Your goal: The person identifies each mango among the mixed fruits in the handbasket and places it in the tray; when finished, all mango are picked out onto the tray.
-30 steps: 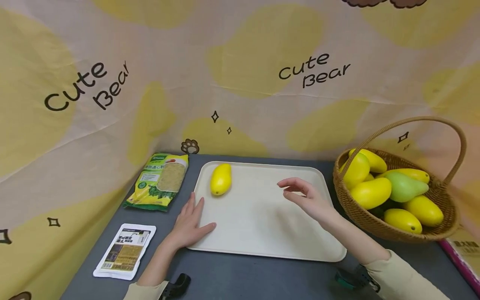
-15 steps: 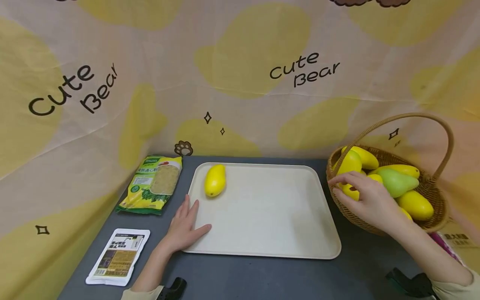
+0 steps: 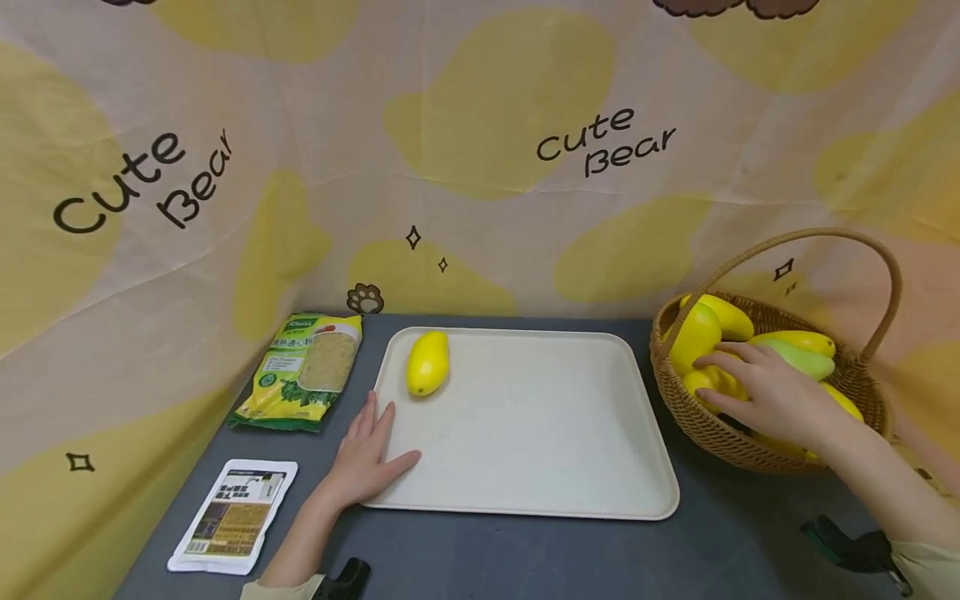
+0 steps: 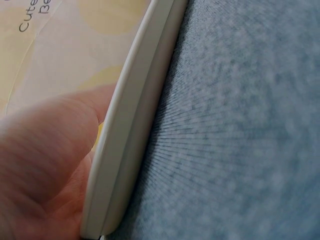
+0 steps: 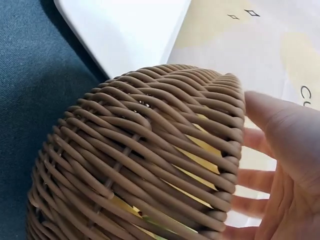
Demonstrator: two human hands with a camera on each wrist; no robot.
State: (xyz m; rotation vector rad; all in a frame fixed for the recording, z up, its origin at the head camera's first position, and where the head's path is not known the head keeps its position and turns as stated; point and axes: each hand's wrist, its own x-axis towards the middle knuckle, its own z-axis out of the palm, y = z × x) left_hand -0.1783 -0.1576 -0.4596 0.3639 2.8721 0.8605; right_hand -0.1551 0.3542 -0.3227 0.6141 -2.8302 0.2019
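My right hand (image 3: 772, 400) is over the wicker basket (image 3: 697, 425) at the right, its fingers and thumb spread about a yellow mango (image 3: 716, 383) among the fruit. In the right wrist view the fingers (image 5: 255, 180) reach past the rim, and no grip on a fruit shows. My left hand (image 3: 363, 457) rests with straight, spread fingers on the left edge of the beige tray (image 3: 525, 433). Another yellow mango (image 3: 428, 363) lies on the tray near its back left corner. In the left wrist view the tray's side (image 4: 130, 130) stands beside the thumb.
A green-yellow food bag (image 3: 300, 371) lies left of the tray, with a white pouch (image 3: 234, 517) in front of it. More yellow mangoes and a green fruit (image 3: 806, 358) fill the basket. Its tall handle (image 3: 817, 232) arches above. A printed curtain (image 3: 465, 150) hangs behind.
My right hand has moved right from above the tray to the basket and down among the fruit. The left hand stays on the tray's edge. The head view has shifted slightly.
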